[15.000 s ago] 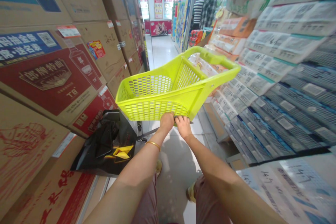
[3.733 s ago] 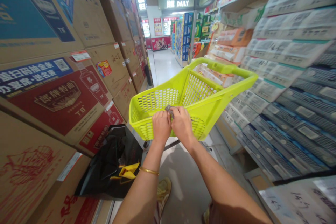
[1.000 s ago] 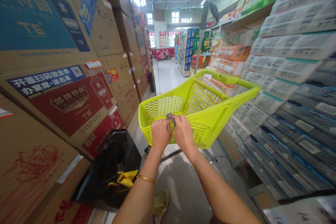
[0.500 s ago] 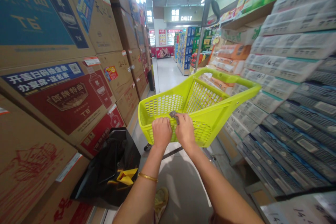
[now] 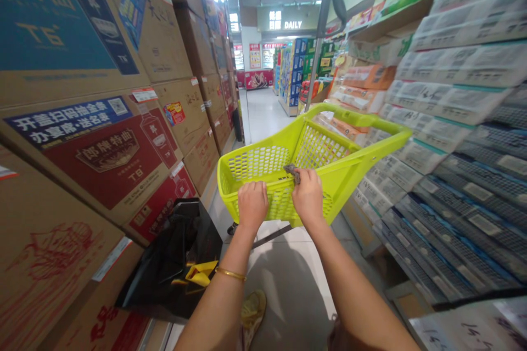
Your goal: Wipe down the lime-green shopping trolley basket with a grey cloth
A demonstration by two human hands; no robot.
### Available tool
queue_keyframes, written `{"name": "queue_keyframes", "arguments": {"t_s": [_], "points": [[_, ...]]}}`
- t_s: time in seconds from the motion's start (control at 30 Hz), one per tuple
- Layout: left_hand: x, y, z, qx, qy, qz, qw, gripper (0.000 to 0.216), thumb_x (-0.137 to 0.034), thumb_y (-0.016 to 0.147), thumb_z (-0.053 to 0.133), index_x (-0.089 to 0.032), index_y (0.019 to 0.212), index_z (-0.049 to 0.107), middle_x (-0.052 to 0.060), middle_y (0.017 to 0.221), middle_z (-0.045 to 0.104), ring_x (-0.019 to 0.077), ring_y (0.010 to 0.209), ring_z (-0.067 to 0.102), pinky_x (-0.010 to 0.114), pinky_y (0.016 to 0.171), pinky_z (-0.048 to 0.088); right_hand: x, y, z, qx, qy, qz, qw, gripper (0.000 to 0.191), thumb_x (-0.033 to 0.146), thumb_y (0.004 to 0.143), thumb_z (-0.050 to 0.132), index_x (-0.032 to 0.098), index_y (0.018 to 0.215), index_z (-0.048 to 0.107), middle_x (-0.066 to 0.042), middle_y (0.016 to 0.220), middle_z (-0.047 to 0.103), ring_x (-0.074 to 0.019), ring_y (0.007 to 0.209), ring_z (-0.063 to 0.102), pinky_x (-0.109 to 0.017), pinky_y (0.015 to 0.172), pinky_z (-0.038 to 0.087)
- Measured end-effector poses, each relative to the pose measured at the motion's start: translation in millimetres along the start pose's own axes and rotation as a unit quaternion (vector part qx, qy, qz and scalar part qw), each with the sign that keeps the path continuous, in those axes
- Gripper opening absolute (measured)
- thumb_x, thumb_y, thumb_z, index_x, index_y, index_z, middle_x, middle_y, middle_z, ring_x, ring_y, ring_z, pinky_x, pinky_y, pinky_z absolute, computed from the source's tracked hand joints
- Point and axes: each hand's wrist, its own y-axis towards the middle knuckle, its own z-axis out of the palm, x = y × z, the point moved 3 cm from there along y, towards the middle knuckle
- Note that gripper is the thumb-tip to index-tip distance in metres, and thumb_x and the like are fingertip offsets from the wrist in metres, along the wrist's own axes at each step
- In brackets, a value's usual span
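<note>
A lime-green shopping cart (image 5: pixel 358 167) with perforated basket walls stands sideways in front of me. My left hand (image 5: pixel 252 204) is closed around the near rim of its basket, knuckles up. On the same rim, farther right, my right hand (image 5: pixel 308 195) is closed on a crumpled grey cloth (image 5: pixel 291 172), part of which sticks out past the fingertips over the basket. The rest of the cloth is hidden by the hand. A gold bangle (image 5: pixel 230 273) circles my left wrist.
Stacked cardboard cartons (image 5: pixel 111 148) wall the left side, with a black bag (image 5: pixel 173 263) at their foot. Piled wrapped packs (image 5: pixel 448 115) line the right. A metal pole (image 5: pixel 316 66) rises behind the cart, and the aisle floor (image 5: pixel 267 107) runs back to more shelves.
My right hand has slid to the right along the cart's rim with the grey cloth. The left hand stays at nearly the same spot on the rim.
</note>
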Motion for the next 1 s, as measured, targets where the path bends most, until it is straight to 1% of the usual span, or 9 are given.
{"name": "queue_keyframes", "arguments": {"t_s": [0.1,0.2,0.3,0.4,0.57,0.63,0.7,0.87,1.0], "points": [[-3,0,0,0.001,0.001,-0.007,1.000,0.034,-0.027,0.093,0.026,-0.017,0.079,0.056,0.008,0.078,0.059,0.0213,0.079,0.051,0.034,0.071,0.031,-2,0,0,0.004,0.008,0.000,1.000,0.037,0.004,0.073,0.040,0.014,0.104,0.058,-0.010,0.099,0.056,-0.0223,0.093,0.047,-0.034,0.085,0.038],[-5,0,1,-0.004,0.004,-0.017,1.000,0.034,-0.026,0.093,0.026,-0.017,0.079,0.056,0.008,0.078,0.059,0.0216,0.079,0.051,0.034,0.072,0.032,14,-7,8,0.036,0.034,-0.017,0.999,0.038,0.002,0.074,0.038,0.015,0.103,0.058,-0.010,0.098,0.057,-0.0217,0.092,0.048,-0.034,0.085,0.039],[-5,0,4,-0.007,0.003,-0.022,1.000,0.033,-0.026,0.092,0.027,-0.016,0.079,0.056,0.008,0.078,0.059,0.0220,0.079,0.051,0.034,0.071,0.032,34,-15,20,0.066,0.077,-0.040,0.994,0.033,0.006,0.078,0.039,0.015,0.102,0.059,-0.010,0.097,0.058,-0.0207,0.090,0.049,-0.033,0.084,0.040],[-3,0,6,-0.011,-0.006,-0.010,1.000,0.033,-0.025,0.092,0.028,-0.016,0.078,0.056,0.008,0.077,0.059,0.0220,0.079,0.051,0.034,0.071,0.032,42,-18,26,0.076,0.104,-0.056,0.990,0.029,0.010,0.081,0.040,0.016,0.102,0.059,-0.010,0.097,0.058,-0.0204,0.091,0.050,-0.033,0.084,0.040],[3,-2,5,-0.039,-0.029,0.005,0.999,0.034,-0.027,0.093,0.025,-0.016,0.084,0.056,0.008,0.079,0.060,0.0207,0.080,0.052,0.033,0.074,0.033,34,-12,28,0.110,0.087,-0.077,0.987,0.032,0.010,0.082,0.038,0.017,0.105,0.058,-0.010,0.099,0.059,-0.0209,0.093,0.050,-0.033,0.085,0.040],[7,-3,1,-0.063,-0.028,-0.006,0.998,0.033,-0.027,0.093,0.025,-0.015,0.091,0.056,0.008,0.083,0.060,0.0209,0.082,0.052,0.033,0.076,0.033,30,-9,25,0.119,0.074,-0.084,0.987,0.034,0.010,0.081,0.038,0.016,0.109,0.056,-0.010,0.101,0.058,-0.0213,0.095,0.050,-0.034,0.086,0.040],[14,-5,-2,-0.077,-0.015,-0.026,0.997,0.033,-0.028,0.093,0.026,-0.016,0.091,0.056,0.009,0.085,0.061,0.0215,0.084,0.052,0.034,0.077,0.033,26,-6,19,0.114,0.054,-0.083,0.988,0.035,0.010,0.081,0.038,0.015,0.112,0.054,-0.011,0.101,0.058,-0.0221,0.096,0.049,-0.035,0.087,0.040],[30,-8,-2,-0.036,0.010,-0.047,0.998,0.040,-0.032,0.094,0.025,-0.016,0.077,0.057,0.009,0.078,0.062,0.0214,0.080,0.052,0.034,0.075,0.032,7,3,4,0.062,0.014,-0.042,0.997,0.033,0.014,0.082,0.039,0.012,0.111,0.054,-0.013,0.098,0.056,-0.0242,0.094,0.048,-0.037,0.085,0.040],[31,-9,-1,-0.023,0.005,-0.049,0.999,0.041,-0.032,0.094,0.025,-0.017,0.076,0.058,0.009,0.079,0.063,0.0211,0.079,0.053,0.034,0.073,0.032,10,0,8,0.054,0.026,-0.029,0.998,0.029,0.015,0.082,0.040,0.012,0.106,0.057,-0.013,0.097,0.055,-0.0236,0.094,0.048,-0.036,0.085,0.039]]}}
